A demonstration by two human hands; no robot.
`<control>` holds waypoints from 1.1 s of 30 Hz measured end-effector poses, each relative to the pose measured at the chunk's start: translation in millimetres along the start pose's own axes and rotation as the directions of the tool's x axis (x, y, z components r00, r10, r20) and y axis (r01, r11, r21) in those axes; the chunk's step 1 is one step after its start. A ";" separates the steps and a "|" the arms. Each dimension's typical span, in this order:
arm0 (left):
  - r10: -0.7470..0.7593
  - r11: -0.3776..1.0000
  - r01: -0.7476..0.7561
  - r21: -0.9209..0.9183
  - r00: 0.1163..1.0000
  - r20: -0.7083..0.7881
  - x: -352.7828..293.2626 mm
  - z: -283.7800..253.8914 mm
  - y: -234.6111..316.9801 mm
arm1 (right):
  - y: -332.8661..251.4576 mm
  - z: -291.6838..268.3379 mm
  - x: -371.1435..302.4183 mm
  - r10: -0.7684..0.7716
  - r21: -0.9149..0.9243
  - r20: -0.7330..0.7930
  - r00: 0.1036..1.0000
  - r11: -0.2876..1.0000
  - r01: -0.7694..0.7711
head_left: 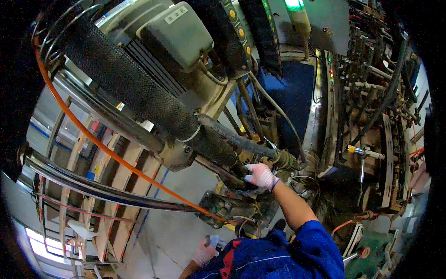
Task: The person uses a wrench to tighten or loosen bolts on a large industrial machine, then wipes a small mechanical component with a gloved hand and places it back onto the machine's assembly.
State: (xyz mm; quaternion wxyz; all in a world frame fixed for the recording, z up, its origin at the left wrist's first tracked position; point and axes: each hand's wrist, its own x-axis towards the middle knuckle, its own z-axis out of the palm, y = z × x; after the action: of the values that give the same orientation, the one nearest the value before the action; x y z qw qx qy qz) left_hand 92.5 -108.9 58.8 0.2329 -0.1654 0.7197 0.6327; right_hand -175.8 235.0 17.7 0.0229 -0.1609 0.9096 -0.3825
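Observation:
My right hand [262,176], in a white and pink striped glove, reaches up to the machine. Its fingers curl at the lower end of a thick black sleeved hose [216,146], and what they grip there is hidden. Just above the hand, a grey hose [241,139] runs to a ribbed brass-coloured fitting [285,160]. Low in the picture, my left hand [203,252] wears a similar glove and hangs beside my blue work clothes. Its fingers are bent around a small grey-blue object [214,241], too unclear to name.
A grey motor housing [179,35] stands above the hose. Polished steel rods [107,193] and an orange hose [109,151] cross the left side. Wooden shelving [104,186] stands beyond them. Dark machinery [371,107] fills the right. A green-lit signal lamp [295,5] is at the top.

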 end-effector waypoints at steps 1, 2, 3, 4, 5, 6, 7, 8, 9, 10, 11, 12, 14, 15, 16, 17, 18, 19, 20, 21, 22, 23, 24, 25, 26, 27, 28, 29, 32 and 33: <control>-0.035 0.999 0.035 0.021 0.999 0.009 7.5 -3.4 -8.2 | 1.8 -5.1 0.1 -0.013 -0.007 0.020 1.000 1.000 0.013; -0.090 0.968 0.099 -0.229 0.995 0.051 10.9 -11.9 -13.9 | 0.1 -2.8 -4.5 -0.005 -0.006 -0.019 1.000 1.000 0.005; -0.136 0.872 0.170 -0.459 0.985 0.105 15.1 -24.2 -17.0 | -2.8 -0.4 -6.6 0.039 -0.001 -0.053 0.998 0.999 -0.039; -0.160 0.872 0.190 -0.450 0.982 0.104 12.7 -22.1 -12.6 | -5.5 3.0 -9.4 0.083 0.005 -0.083 0.993 0.997 -0.083; -0.184 0.873 0.211 -0.439 0.977 0.105 10.8 -19.5 -6.6 | -9.2 5.7 -12.0 0.163 0.022 -0.105 0.981 0.987 -0.161; -0.177 0.966 0.182 -0.186 0.983 0.043 0.5 -5.4 26.3 | -12.4 2.9 -17.7 0.122 0.033 -0.151 0.981 0.992 -0.118; -0.201 0.914 0.242 -0.324 0.967 0.156 1.7 -22.0 11.9 | -22.4 -1.2 -25.6 0.080 0.052 -0.194 0.978 0.996 -0.071; -0.223 0.836 0.329 -0.439 0.935 0.275 6.3 -37.6 -2.9 | -26.4 0.6 -32.7 0.139 0.160 -0.283 0.949 0.982 -0.096; -0.241 0.739 0.424 -0.524 0.892 0.383 9.0 -53.5 -18.3 | -33.4 4.9 -39.1 0.203 0.265 -0.361 0.910 0.958 -0.109; -0.257 0.745 0.371 -0.554 0.927 0.274 8.8 -52.1 -20.6 | -44.3 5.0 -47.5 0.338 0.334 -0.327 0.882 0.915 -0.227; -0.258 0.759 0.301 -0.577 0.953 0.159 12.8 -47.1 -17.0 | -50.4 16.5 -57.8 0.377 0.415 -0.406 0.833 0.888 -0.200; -0.154 0.891 0.209 -0.403 0.974 0.165 6.8 -32.6 10.2 | -61.2 28.3 -72.3 0.381 0.383 -0.500 0.778 0.903 -0.196; 0.075 0.997 -0.072 -0.023 0.958 0.276 -3.2 4.9 93.7 | -86.0 46.3 -99.8 0.372 0.350 -0.593 0.714 0.918 -0.188; 0.101 0.993 -0.114 0.023 0.944 0.315 2.5 3.2 100.5 | -99.5 56.2 -112.5 0.372 0.359 -0.586 0.720 0.916 -0.181; 0.121 0.986 -0.154 0.067 0.928 0.352 5.4 0.7 102.2 | -110.3 64.9 -126.1 0.301 0.269 -0.606 0.736 0.949 -0.166; 0.140 0.975 -0.194 0.104 0.910 0.390 9.2 0.7 106.3 | -128.0 65.4 -138.9 0.303 0.337 -0.575 0.760 0.934 -0.117; 0.229 0.923 -0.341 0.177 0.859 0.458 7.0 13.2 132.5 | -139.1 67.1 -151.9 0.284 0.356 -0.522 0.805 0.929 -0.097; 0.282 0.896 -0.406 0.178 0.831 0.479 11.3 15.1 138.2 | -151.7 69.7 -161.6 0.261 0.383 -0.464 0.846 0.921 -0.074; 0.336 0.863 -0.472 0.178 0.801 0.495 15.3 14.7 142.7 | -162.6 71.9 -167.3 0.208 0.376 -0.401 0.892 0.926 -0.047; 0.388 0.826 -0.535 0.175 0.766 0.512 18.1 14.7 146.6 | -172.4 73.8 -172.6 0.155 0.371 -0.334 0.930 0.928 -0.021; 0.367 0.856 -0.500 0.131 0.766 0.529 19.6 14.3 150.3 | -182.1 76.5 -174.4 0.168 0.437 -0.238 0.957 0.898 -0.049; 0.384 0.857 -0.504 0.110 0.766 0.516 21.1 13.5 147.9 | -192.0 78.5 -175.5 0.128 0.554 -0.207 0.970 0.832 0.008; 0.401 0.858 -0.507 0.088 0.766 0.503 22.7 13.3 143.5 | -202.6 77.2 -180.1 0.140 0.646 -0.142 0.980 0.763 -0.016; 0.419 0.856 -0.512 0.069 0.766 0.487 25.0 11.6 140.0 | -212.2 75.8 -182.6 0.140 0.729 -0.079 0.987 0.683 -0.039; 0.447 0.779 -0.606 0.161 0.717 0.534 27.2 8.5 138.1 | -211.9 89.0 -181.1 0.072 0.629 -0.260 0.963 0.769 0.112; 0.416 0.784 -0.589 0.195 0.732 0.539 27.3 9.0 137.6 | -215.2 89.5 -183.8 0.152 0.631 -0.156 0.976 0.775 -0.020; 0.384 0.786 -0.572 0.234 0.749 0.540 26.3 11.1 138.4 | -219.7 87.0 -185.6 0.230 0.623 -0.051 0.972 0.768 -0.149; 0.352 0.787 -0.553 0.272 0.766 0.538 25.0 13.9 139.7 | -224.5 84.0 -187.8 0.306 0.602 0.055 0.951 0.750 -0.276; 0.362 0.824 -0.526 0.212 0.776 0.516 28.8 14.4 133.3 | -233.9 91.1 -195.0 0.336 0.597 -0.047 0.941 0.765 -0.243; 0.365 0.838 -0.511 0.189 0.784 0.502 30.3 13.2 129.8 | -234.1 97.0 -196.9 0.324 0.593 -0.110 0.940 0.780 -0.200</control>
State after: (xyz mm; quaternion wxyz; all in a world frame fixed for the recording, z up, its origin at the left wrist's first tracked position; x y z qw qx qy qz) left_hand -0.4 -75.4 149.3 0.2595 0.1977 0.7564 0.5669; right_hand 91.1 75.8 97.8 0.0292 0.0226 0.7627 -0.6457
